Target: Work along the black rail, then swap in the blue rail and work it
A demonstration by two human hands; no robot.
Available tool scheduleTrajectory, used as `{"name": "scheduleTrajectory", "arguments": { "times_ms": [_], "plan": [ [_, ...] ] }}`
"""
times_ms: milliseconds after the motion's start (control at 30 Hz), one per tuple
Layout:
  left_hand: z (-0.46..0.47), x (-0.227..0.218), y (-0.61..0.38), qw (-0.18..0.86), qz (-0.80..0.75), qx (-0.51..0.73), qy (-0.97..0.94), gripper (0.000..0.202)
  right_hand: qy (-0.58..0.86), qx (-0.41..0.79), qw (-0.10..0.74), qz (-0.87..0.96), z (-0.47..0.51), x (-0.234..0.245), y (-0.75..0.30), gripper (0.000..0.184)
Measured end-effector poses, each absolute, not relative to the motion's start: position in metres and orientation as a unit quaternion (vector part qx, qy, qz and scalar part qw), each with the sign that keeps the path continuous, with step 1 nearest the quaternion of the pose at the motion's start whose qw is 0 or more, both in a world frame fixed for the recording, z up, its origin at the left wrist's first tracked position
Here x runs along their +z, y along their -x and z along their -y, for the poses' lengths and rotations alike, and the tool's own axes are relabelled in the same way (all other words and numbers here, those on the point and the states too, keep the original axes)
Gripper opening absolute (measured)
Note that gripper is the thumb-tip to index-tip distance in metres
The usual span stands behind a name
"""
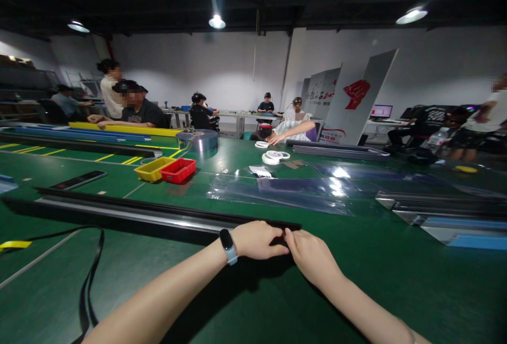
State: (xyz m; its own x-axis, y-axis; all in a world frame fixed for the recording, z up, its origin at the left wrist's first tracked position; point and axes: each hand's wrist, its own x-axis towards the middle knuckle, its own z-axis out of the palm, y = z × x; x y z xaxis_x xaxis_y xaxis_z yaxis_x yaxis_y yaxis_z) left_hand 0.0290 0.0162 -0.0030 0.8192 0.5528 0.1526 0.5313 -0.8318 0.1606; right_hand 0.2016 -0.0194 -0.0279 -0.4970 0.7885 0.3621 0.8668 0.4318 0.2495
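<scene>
Left hand [257, 239] and right hand [311, 257] are closed side by side, with their fingertips pinched on the right end of a long black strip [138, 212]. It is laid across the green table [396, 291] and runs away to the left. A grey band [228, 246] is worn on the left wrist. Beyond, clear plastic sheets [285, 191], 1 yellow tray [152, 168] and 1 red tray [178, 170] are seen.

No legible lettering; one emblem.
At two o'clock, a leaning white panel [374, 74] bears a red clenched-fist emblem [356, 93]; the red marks [333, 134] at its foot and the characters on the panels [322, 90] behind it are too small to read.
</scene>
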Motion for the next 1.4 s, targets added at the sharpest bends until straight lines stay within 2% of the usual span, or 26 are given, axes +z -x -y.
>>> {"name": "scheduleTrajectory", "arguments": {
  "times_ms": [267,467,767,933,1233,1400],
  "plan": [
    [-0.014,-0.004,-0.03,0.007,-0.279,0.074,-0.957,0.044,0.5,-0.242,0.072,0.828,0.025,-0.025,-0.199,0.03],
    [-0.012,0.0,-0.029,0.039,-0.299,0.094,-0.949,0.041,0.482,-0.263,0.044,0.835,0.023,-0.025,-0.201,0.028],
    [-0.011,-0.001,-0.03,-0.001,-0.292,0.086,-0.953,0.044,0.522,-0.225,0.098,0.817,0.027,-0.018,-0.195,0.039],
    [-0.011,-0.003,-0.031,-0.022,-0.288,0.1,-0.952,0.045,0.533,-0.197,0.123,0.814,0.025,-0.018,-0.193,0.038],
    [-0.002,-0.005,-0.034,-0.078,-0.294,0.137,-0.943,0.035,0.491,-0.207,0.081,0.842,0.021,-0.02,-0.199,0.031],
    [-0.005,-0.006,-0.033,-0.086,-0.3,0.124,-0.942,0.041,0.518,-0.172,0.122,0.829,0.022,-0.022,-0.197,0.035]
  ]
}}
